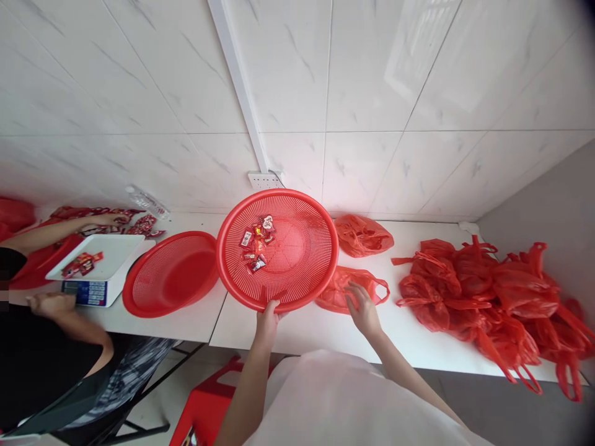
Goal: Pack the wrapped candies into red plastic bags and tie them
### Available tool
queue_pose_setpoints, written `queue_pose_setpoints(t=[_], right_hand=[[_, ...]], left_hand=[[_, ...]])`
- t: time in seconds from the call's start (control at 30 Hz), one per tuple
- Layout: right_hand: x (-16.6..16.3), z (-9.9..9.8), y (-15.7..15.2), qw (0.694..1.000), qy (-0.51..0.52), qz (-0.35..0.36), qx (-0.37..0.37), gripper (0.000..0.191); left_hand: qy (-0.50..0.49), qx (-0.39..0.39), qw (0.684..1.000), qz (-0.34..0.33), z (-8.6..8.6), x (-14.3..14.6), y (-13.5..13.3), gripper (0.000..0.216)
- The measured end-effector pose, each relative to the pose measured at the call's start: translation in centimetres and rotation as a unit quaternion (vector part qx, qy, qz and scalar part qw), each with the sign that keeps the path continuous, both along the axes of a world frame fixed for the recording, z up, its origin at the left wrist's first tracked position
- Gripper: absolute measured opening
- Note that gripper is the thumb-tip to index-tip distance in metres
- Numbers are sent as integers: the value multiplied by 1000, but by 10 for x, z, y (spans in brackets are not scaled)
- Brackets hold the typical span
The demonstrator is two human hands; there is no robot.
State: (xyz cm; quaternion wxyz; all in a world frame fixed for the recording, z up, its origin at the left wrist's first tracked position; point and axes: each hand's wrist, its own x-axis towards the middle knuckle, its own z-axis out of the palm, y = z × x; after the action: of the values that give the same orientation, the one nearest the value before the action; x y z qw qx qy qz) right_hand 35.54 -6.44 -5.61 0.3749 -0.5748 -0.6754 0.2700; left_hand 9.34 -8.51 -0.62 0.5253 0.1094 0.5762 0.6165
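My left hand (268, 322) grips the near rim of a round red plastic basket (302, 248), thumb over the edge. The basket is raised and tilted, and several small wrapped candies (258, 241) lie in its left half. To the right of it, my right hand (364, 308) has its fingers apart over a flat red plastic bag (334, 291) on the white table. Whether the fingertips touch the bag I cannot tell. The basket hides part of that bag. Behind it rests another red plastic bag (365, 235), crumpled.
Tied red bags (469, 291) are heaped at the right. A second red basket (171, 272) stands left, beside a scale (97, 294) whose tray (125, 248) holds wrapped candies. A co-worker's arm (60, 232) reaches past it. A plastic bottle (147, 201) lies by the wall; a red stool (204, 402) stands below.
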Motion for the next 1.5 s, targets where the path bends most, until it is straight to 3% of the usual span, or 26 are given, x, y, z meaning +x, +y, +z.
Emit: queue_pose_setpoints(t=[0.1, 0.2, 0.37, 0.5, 0.67, 0.77, 0.87, 1.0, 1.1, 1.23, 1.37, 1.5], right_hand=[[-6, 36, -6, 995, 48, -32, 87, 23], [-20, 64, -3, 990, 74, -9, 116, 22], [-45, 82, 5, 990, 85, 56, 93, 22], [-57, 81, 9, 992, 16, 115, 44, 24], [-74, 68, 12, 977, -150, 154, 0, 48], [-83, 61, 15, 970, -195, 146, -18, 43], [-82, 56, 20, 977, -152, 147, -31, 29], [-69, 46, 27, 984, 63, 136, -92, 15], [-58, 40, 29, 948, 238, 86, -193, 27], [-47, 41, 30, 863, 415, 47, -285, 38], [-38, 46, 29, 800, 511, 23, -315, 39], [-29, 50, 27, 740, 569, 42, -356, 32]], left_hand=[[28, -20, 999, 19, 13, 15, -17, 47], [53, -66, 996, 25, 26, 26, -30, 48], [21, -29, 999, 20, 45, 37, -39, 53], [34, -36, 999, 17, 50, 40, -40, 52], [60, -68, 995, -27, 46, 44, -45, 41], [73, -84, 991, -67, 41, 49, -50, 34], [52, -94, 988, -107, 37, 54, -54, 29], [23, -85, 990, -110, 37, 57, -54, 29], [21, -64, 989, -133, 39, 57, -52, 27], [24, -55, 986, -153, 38, 57, -48, 28], [22, -63, 986, -156, 32, 58, -46, 21], [25, -65, 984, -161, 32, 59, -45, 25]])
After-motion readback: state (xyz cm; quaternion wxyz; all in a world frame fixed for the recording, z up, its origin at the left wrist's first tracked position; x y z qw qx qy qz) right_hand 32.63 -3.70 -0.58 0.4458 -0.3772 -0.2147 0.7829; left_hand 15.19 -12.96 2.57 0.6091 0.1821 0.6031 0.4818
